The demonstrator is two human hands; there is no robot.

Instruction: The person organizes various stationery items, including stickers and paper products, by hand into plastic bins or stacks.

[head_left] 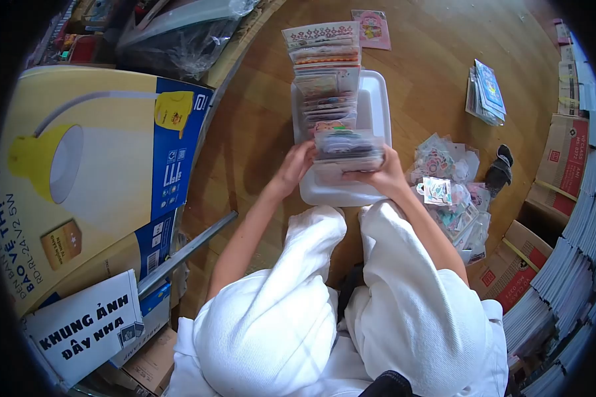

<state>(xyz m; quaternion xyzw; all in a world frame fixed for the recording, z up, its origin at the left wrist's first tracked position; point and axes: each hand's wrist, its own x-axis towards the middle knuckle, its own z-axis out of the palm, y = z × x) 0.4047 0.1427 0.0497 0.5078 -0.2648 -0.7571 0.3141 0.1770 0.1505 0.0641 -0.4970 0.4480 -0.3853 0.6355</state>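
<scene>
A white plastic tray (375,99) lies on the wooden floor in front of my knees. Along its left side runs a long row of sticker packets (326,83) in clear sleeves, extending past the tray's far edge. Between my hands is a thick bundle of packets (349,149) at the near end of the row. My right hand (385,173) grips the bundle from its right and near side, thumb across the front. My left hand (299,162) is at the bundle's left edge with its fingers bent against it; the fingertips are partly hidden.
Loose sticker packets (460,198) are heaped right of my right arm, beside a dark object (499,171). A small stack (485,94) and a pink packet (372,30) lie farther off. A lamp box (106,152) stands left; cartons (559,159) and paper stacks line the right.
</scene>
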